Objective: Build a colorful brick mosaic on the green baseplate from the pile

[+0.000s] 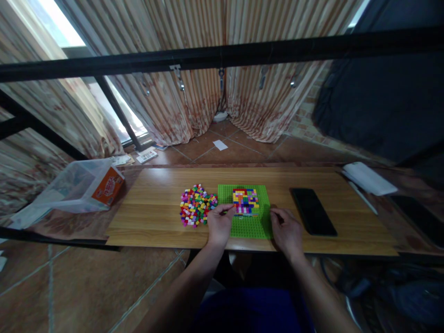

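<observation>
A green studded baseplate [251, 229] lies on the wooden table, with a block of multicoloured building bricks [245, 200] built up on its upper middle. My left hand [220, 223] is over the plate's left edge, thumb and forefinger pinched at the lower left corner of the built block. Whatever is between those fingertips is too small to make out. Beside the plate's right edge rests my right hand [286, 230], its fingers curled in and closed; no brick shows in it. A heap of loose small bricks [197, 206] in many colours lies left of the plate, close to my left hand.
A black phone [313, 211] lies right of my right hand on the table [149, 199]. A clear plastic bin [81, 185] with an orange label stands off the left end. White folded material [369, 178] and a thin white stick [362, 196] are at the right end. A dark metal bar [222, 56] crosses beyond the table.
</observation>
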Demonstrator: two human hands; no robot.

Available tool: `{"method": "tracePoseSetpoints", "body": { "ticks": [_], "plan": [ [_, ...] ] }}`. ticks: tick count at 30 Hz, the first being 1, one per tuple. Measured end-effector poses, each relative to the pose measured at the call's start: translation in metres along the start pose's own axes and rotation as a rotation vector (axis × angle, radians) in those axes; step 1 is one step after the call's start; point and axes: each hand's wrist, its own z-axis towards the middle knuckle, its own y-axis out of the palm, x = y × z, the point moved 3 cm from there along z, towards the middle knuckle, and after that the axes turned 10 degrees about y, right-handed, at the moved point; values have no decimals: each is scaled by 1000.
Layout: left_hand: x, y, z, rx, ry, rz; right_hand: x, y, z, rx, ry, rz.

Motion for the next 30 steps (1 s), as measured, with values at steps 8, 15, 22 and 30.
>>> {"method": "tracePoseSetpoints", "body": {
  "ticks": [8, 15, 22, 30],
  "plan": [
    [2, 1, 1, 9, -22, 40, -1, -1, 0, -14, 3, -12],
    [9, 2, 5, -2, -26, 115, 2, 1, 0, 1, 6, -21],
    [5, 4, 2, 22, -33, 55, 2, 1, 0, -2, 19, 0],
    [13, 6, 3, 26, -31, 132, 2, 0, 0, 4, 21, -25]
  ]
}}
